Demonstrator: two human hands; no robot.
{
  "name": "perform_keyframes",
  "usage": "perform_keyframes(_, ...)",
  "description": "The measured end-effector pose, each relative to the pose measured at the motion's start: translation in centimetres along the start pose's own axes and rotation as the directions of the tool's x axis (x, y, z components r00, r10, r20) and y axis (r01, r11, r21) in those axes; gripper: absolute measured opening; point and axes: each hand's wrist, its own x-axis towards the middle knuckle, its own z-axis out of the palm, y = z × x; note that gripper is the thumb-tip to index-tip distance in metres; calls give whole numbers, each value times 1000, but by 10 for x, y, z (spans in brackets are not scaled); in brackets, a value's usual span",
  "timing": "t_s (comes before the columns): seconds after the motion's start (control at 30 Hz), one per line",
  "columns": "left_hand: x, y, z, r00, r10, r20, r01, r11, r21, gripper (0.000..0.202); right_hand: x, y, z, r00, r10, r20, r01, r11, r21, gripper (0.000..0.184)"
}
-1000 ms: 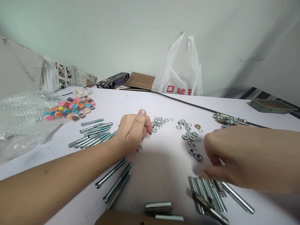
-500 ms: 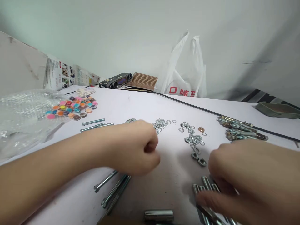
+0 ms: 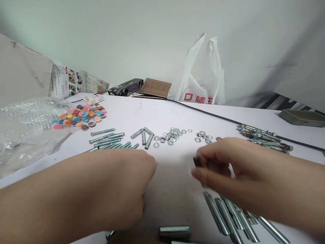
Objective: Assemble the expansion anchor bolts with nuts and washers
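Observation:
My left hand [image 3: 124, 186], seen from its back, is closed low over the table's left side, above the bolts. Its fingertips are hidden, so what it grips cannot be seen. Between the thumb and fingers of my right hand [image 3: 228, 166] is a metal sleeve [image 3: 196, 162], mostly covered and blurred. Below that hand lie several shiny metal sleeves [image 3: 215, 213]. Long bolts [image 3: 109, 140] lie in a pile beyond my left hand, with short sleeves [image 3: 143, 137] beside them. Nuts and washers [image 3: 172, 134] are scattered at the middle, more nuts [image 3: 203, 135] beyond my right hand.
One sleeve [image 3: 174, 231] lies at the front edge. Assembled bolts [image 3: 264, 139] are heaped at the right by a black cable [image 3: 215, 117]. Coloured discs [image 3: 78, 117] and clear plastic wrap [image 3: 25, 118] are at left. A white bag [image 3: 200, 78] stands at the back.
My right hand has lifted from the sleeves and moved left and away from me, a sleeve now in its fingers. My left hand has drawn back left and nearer, uncovering short sleeves.

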Motion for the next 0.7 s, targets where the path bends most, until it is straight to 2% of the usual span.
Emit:
perform_keyframes(0.13, 4, 3, -7, 992, 88, 89, -84, 995, -52, 18, 27, -16, 7, 979, 120, 162, -146, 976, 159, 42)
perform_keyframes(0.23, 18, 9, -14, 985, 148, 92, -136, 983, -126, 25, 36, -23, 11, 979, 142, 147, -178, 947, 268, 38)
perform_keyframes(0.27, 25, 11, -15, 983, 172, 65, -157, 968, -194, 26, 38, -24, 12, 983, 133, 125, -166, 935, 314, 34)
perform_keyframes(0.33, 38, 14, -13, 976, 199, -87, -217, 921, -323, 23, 42, -23, 12, 993, 97, 66, -116, 900, 421, 27)
perform_keyframes(0.43, 55, 17, -1, 953, 100, -284, -238, 828, -508, 17, 49, -19, 14, 998, 38, -55, -3, 849, 529, 20)
perform_keyframes(0.5, 62, 18, 9, 941, 64, -331, -252, 786, -565, 18, 53, -15, 17, 991, 14, -131, 60, 840, 539, 18)
perform_keyframes(0.57, 66, 18, 18, 930, 41, -364, -269, 751, -603, 19, 55, -11, 20, 987, -3, -160, 93, 822, 562, 17)
perform_keyframes(0.63, 67, 19, 23, 928, 34, -372, -280, 723, -631, 21, 55, -9, 22, 982, -33, -188, 137, 805, 577, 18)
perform_keyframes(0.7, 68, 19, 26, 930, 41, -365, -284, 712, -643, 20, 54, -7, 22, 973, -85, -216, 189, 831, 523, 16)
